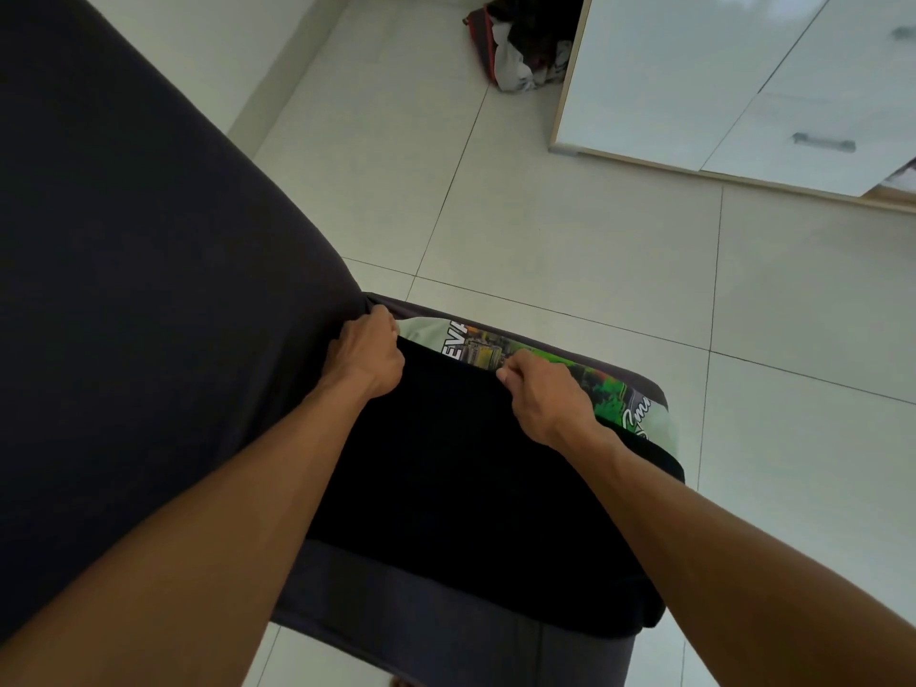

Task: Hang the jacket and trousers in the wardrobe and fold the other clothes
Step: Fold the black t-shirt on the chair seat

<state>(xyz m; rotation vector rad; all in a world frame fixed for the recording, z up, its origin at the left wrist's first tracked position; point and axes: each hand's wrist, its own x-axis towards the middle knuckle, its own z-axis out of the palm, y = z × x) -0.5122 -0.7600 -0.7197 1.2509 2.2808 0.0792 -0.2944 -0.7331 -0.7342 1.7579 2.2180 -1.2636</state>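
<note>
Dark bed [124, 290] (white-tiled floor [545, 230])

Both bare forearms reach forward toward 12 o'clock, wrists straight. Left hand [369, 354] at 11 o'clock, knuckles up, fingers curled under, gripping a fabric edge. Right hand [545, 396] at 1 o'clock, fist-like, thumb and fingers pinching the same edge. Hands near, not touching.
</note>
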